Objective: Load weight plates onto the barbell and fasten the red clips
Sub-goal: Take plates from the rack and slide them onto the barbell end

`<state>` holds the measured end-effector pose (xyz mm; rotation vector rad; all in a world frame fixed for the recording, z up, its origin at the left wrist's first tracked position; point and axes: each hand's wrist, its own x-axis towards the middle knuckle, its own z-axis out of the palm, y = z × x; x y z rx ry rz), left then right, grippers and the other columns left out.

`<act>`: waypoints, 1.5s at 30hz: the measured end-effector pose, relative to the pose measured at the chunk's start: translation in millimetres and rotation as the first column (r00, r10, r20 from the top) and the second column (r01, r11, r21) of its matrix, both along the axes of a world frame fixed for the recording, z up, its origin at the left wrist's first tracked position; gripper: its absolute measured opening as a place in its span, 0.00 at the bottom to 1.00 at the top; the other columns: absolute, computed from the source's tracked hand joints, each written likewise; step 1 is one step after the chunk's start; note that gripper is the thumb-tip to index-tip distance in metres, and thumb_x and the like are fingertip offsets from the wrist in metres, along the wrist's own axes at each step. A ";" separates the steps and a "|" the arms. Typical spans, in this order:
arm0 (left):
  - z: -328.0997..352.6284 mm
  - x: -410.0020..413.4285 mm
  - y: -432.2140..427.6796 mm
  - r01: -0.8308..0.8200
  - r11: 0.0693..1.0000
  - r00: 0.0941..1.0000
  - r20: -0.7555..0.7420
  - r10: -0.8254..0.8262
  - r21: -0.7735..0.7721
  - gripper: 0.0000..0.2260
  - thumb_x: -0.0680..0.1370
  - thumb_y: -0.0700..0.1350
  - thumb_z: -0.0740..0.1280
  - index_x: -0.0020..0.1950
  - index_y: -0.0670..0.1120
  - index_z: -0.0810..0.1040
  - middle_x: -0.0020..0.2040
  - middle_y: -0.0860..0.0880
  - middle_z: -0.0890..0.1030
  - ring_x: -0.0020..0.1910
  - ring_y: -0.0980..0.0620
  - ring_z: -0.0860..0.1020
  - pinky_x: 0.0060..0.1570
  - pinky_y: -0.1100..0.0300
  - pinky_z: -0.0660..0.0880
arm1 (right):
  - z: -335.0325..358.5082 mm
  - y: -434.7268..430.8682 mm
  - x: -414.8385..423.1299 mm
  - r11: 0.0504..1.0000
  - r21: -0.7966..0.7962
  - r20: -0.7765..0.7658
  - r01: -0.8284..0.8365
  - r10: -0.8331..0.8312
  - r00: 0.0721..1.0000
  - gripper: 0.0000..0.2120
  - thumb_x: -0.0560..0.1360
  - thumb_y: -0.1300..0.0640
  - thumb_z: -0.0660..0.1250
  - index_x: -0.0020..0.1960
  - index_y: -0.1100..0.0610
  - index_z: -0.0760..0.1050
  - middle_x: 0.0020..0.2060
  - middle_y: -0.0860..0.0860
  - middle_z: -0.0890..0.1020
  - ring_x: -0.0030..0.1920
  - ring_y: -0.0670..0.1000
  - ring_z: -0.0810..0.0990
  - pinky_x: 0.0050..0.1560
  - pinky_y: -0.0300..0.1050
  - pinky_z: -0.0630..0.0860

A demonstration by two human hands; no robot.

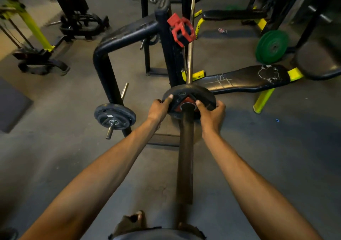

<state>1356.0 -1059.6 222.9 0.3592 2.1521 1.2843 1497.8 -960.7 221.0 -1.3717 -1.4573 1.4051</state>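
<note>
A small black weight plate (186, 92) with a red centre sits on the barbell sleeve (185, 147), which runs toward me. My left hand (158, 109) grips the plate's left rim and my right hand (212, 115) grips its right rim. The thin barbell shaft (191, 42) continues away from the plate over the rack. A red clip (181, 30) rests on top of the black rack upright, apart from the bar sleeve.
A black plate (114, 116) hangs on a storage peg of the rack frame (118, 40) to the left. A black bench (245, 78) with yellow legs lies right of the bar. Green plates (272, 46) lean farther right. Other machines stand behind.
</note>
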 end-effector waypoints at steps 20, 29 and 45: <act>-112.1 -242.5 -276.5 0.236 0.918 0.960 -0.069 -0.270 -0.318 0.14 0.80 0.48 0.69 0.62 0.44 0.80 0.62 0.44 0.81 0.62 0.45 0.78 0.59 0.56 0.73 | -108.6 -214.4 -252.6 0.567 -0.024 0.594 -0.823 0.670 0.444 0.26 0.73 0.43 0.73 0.65 0.54 0.76 0.62 0.54 0.78 0.59 0.54 0.80 0.57 0.45 0.74; -194.8 -347.4 -266.8 0.363 0.822 0.906 -0.040 -0.422 -0.439 0.25 0.80 0.50 0.69 0.74 0.44 0.70 0.73 0.42 0.72 0.71 0.43 0.72 0.69 0.53 0.67 | -176.3 -207.6 -342.3 0.480 -0.214 0.649 -0.851 0.721 0.243 0.32 0.77 0.42 0.69 0.77 0.52 0.65 0.74 0.53 0.71 0.73 0.55 0.71 0.67 0.51 0.72; -328.4 -441.0 -220.3 0.180 0.868 0.917 -0.240 -0.318 -0.464 0.36 0.72 0.43 0.76 0.76 0.45 0.64 0.75 0.43 0.68 0.71 0.42 0.71 0.67 0.47 0.72 | -311.9 -156.8 -455.7 0.218 0.068 0.912 -0.974 0.382 0.150 0.35 0.72 0.58 0.73 0.77 0.59 0.65 0.67 0.57 0.71 0.61 0.59 0.74 0.57 0.55 0.77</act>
